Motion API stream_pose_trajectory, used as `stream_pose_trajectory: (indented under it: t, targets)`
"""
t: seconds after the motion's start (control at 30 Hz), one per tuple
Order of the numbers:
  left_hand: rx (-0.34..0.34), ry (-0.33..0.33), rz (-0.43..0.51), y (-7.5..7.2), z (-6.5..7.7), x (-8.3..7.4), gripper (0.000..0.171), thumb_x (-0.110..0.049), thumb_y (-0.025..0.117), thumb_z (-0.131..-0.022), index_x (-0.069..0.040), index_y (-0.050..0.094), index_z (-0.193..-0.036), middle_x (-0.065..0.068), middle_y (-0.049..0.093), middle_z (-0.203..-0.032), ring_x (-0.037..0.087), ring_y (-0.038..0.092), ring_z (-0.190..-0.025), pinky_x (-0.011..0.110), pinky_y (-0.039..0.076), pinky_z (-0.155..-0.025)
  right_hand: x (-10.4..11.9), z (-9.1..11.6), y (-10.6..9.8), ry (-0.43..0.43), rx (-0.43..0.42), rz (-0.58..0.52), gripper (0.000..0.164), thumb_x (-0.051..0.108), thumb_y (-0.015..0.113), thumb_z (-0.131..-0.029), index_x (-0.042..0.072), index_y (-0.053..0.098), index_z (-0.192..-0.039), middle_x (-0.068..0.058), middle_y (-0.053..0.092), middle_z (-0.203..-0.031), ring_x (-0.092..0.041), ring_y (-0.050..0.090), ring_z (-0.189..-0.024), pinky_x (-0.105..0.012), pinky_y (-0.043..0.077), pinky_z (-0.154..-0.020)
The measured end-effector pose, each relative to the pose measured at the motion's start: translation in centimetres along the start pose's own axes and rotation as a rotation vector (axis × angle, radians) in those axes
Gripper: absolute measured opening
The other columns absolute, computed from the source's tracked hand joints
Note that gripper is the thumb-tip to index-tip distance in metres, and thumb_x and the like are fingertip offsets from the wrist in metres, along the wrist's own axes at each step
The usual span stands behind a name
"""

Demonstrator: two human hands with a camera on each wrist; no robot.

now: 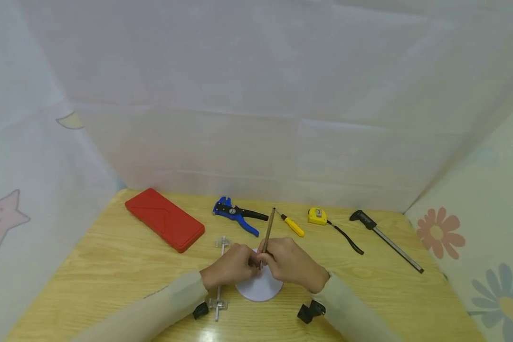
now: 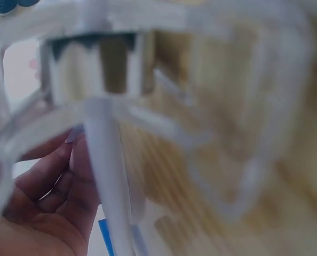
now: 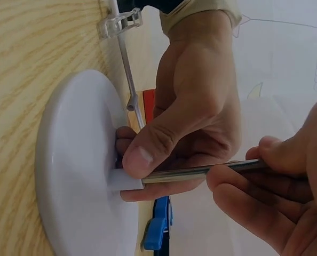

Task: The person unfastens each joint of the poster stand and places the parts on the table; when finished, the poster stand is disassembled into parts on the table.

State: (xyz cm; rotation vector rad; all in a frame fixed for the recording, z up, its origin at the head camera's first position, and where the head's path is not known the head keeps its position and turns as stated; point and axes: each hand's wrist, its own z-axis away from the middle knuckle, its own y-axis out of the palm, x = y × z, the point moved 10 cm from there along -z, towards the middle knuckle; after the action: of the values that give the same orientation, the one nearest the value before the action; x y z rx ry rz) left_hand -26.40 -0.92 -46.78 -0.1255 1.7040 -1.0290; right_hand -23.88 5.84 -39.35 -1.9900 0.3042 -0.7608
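Note:
A round white base [image 1: 260,290] lies flat on the table, with a short white socket [image 3: 127,180] rising from its middle. My left hand [image 1: 234,264] pinches this socket between thumb and fingers, close over the base. A thin metal rod [image 1: 269,230] stands upright, slightly tilted, with its lower end at the socket's mouth. Higher up, my right hand [image 1: 294,264] grips the rod between thumb and fingers. Under my left wrist lies a thin white rod [image 1: 219,287] with a clear plastic clip [image 1: 218,304] near its front end and another clip [image 1: 223,242] at the far end.
Along the back lie a red case [image 1: 164,219], blue-and-black wire strippers [image 1: 239,214], a yellow-handled screwdriver [image 1: 293,226], a yellow tape measure [image 1: 317,216] with a black strap, and a caliper [image 1: 386,241]. A pale curtain [image 1: 256,142] hangs behind the table.

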Motion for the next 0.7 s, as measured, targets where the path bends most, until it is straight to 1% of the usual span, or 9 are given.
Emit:
stream_pose_trajectory:
  t: [0.17,0.3,0.5,0.63,0.7]
  targets:
    - [-0.001,0.007,-0.003,0.09,-0.06,0.06,0.002,-0.005,0.077,-0.083,-0.004,0.076,-0.082,0.003,0.074,-0.073,0.001,0.063,-0.062,0.016,0.051,-0.053,-0.61,0.16,0.20,0.074,0.009,-0.074,0.013,0.013,0.061,-0.101,0.006,0.071,-0.097,-0.004,0.075,-0.087,-0.008,0.070,-0.070,-0.008,0.050,-0.059]
    - [0.009,0.008,0.004,0.14,-0.13,-0.02,0.003,-0.004,0.075,-0.085,-0.005,0.076,-0.082,0.003,0.074,-0.074,0.002,0.063,-0.062,0.016,0.052,-0.054,-0.50,0.40,0.31,0.063,0.015,-0.044,0.014,0.013,0.059,-0.102,0.005,0.070,-0.101,-0.006,0.076,-0.091,-0.012,0.073,-0.074,-0.008,0.052,-0.062]
    - [0.023,-0.006,0.011,0.31,-0.16,-0.02,0.002,-0.006,0.075,-0.085,-0.004,0.076,-0.086,0.003,0.074,-0.076,0.002,0.064,-0.063,0.017,0.052,-0.054,-0.82,0.49,0.18,0.071,-0.012,-0.041,0.013,0.012,0.059,-0.102,0.006,0.071,-0.099,-0.004,0.075,-0.086,-0.012,0.072,-0.072,-0.009,0.051,-0.061]
    - [0.020,-0.018,0.015,0.32,-0.06,0.12,0.003,-0.005,0.075,-0.086,-0.004,0.077,-0.088,0.004,0.075,-0.078,0.003,0.065,-0.064,0.017,0.053,-0.055,-0.43,0.44,0.31,0.046,-0.008,-0.008,0.015,0.014,0.059,-0.102,0.006,0.070,-0.101,-0.005,0.076,-0.091,-0.010,0.074,-0.075,-0.007,0.052,-0.063]
    - [0.018,-0.018,0.014,0.34,0.00,0.14,0.005,-0.004,0.074,-0.086,-0.004,0.078,-0.089,0.005,0.075,-0.079,0.003,0.065,-0.065,0.017,0.053,-0.055,-0.31,0.46,0.31,0.043,-0.011,-0.014,0.015,0.014,0.058,-0.102,0.005,0.070,-0.101,-0.006,0.076,-0.093,-0.011,0.074,-0.076,-0.007,0.052,-0.063]
